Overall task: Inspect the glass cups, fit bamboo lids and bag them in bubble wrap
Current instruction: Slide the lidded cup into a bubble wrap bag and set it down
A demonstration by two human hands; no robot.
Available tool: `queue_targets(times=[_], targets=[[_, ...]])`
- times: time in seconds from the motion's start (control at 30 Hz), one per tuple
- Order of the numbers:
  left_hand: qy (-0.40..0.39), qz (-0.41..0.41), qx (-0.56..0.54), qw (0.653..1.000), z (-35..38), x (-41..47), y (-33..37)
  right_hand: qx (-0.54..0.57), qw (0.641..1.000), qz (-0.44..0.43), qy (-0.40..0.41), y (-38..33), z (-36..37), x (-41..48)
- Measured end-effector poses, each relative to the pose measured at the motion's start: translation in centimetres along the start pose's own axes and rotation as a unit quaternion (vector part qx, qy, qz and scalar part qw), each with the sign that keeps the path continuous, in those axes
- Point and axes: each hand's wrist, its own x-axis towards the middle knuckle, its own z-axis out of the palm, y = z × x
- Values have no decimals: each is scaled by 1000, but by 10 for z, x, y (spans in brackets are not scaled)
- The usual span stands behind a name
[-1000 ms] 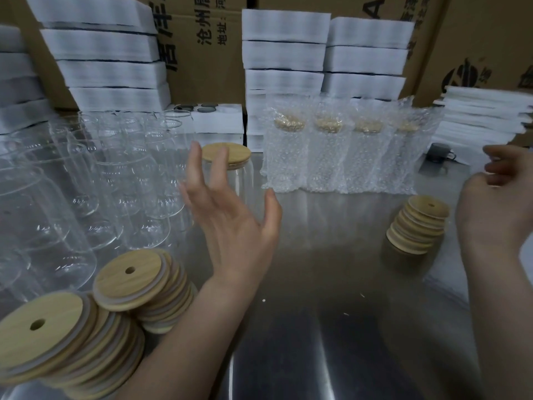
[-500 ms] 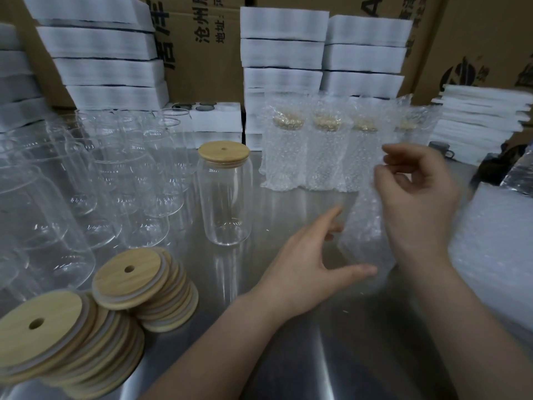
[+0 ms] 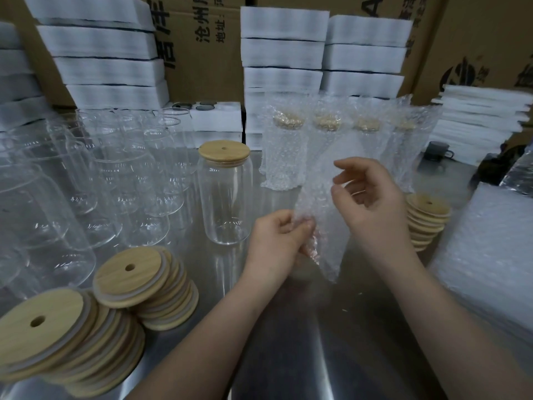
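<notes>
Left hand (image 3: 271, 243) now seemingly pinches the bubble-wrap bag (image 3: 327, 255).

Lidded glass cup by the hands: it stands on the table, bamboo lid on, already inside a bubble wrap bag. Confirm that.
Wrong in one respect. The head view shows the lidded glass cup standing on the table, bamboo lid on, but bare, not inside a bag. The empty bubble wrap bag is held beside it by the left hand and right hand.
</notes>
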Motion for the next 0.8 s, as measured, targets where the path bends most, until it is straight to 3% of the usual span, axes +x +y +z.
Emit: queue_targets(times=[0.17,0.27,0.4,0.57,0.8], targets=[[51,-30,-16,998,-6,4,2,-95,971,97,-196,5,2,-4],[56,-40,-27,997,-8,3,3,-112,951,117,-264,7,3,-7],[63,-44,-44,996,-9,3,3,-103,945,126,-284,4,4,-6],[73,-11,-28,997,-11,4,4,5,940,160,-301,0,5,-7],[83,7,15,996,-11,3,5,37,944,207,-254,3,8,-4]])
